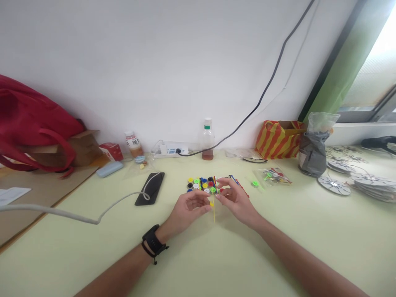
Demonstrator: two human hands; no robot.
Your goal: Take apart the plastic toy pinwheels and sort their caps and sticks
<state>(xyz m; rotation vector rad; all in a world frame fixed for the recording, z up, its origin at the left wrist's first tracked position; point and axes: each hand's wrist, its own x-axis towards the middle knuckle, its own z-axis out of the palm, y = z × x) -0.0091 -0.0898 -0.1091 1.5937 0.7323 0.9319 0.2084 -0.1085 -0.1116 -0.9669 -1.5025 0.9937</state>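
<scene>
Between my hands a thin yellow stick (pixel 214 214) points toward me. My right hand (pixel 238 203) has its thumb and curled fingers at the stick's upper part and seems to pinch it. My left hand (pixel 187 209) is closed, with a small yellow piece (pixel 212 204) at its fingertips, against the stick. A green round piece (pixel 213 190) shows at the stick's far end; I cannot tell whether it is fixed there. Just beyond lie rows of small round coloured pieces (pixel 190 185) and bundles of coloured sticks (pixel 238 185), partly hidden by my fingers.
A black phone (pixel 150 189) with a pale cable lies left. A green round piece (pixel 255 184) and a plastic bag of parts (pixel 276 176) lie right. Behind stand a bottle (pixel 208 140) and a power strip (pixel 171 149). Stacked grey discs (pixel 374 185) are far right.
</scene>
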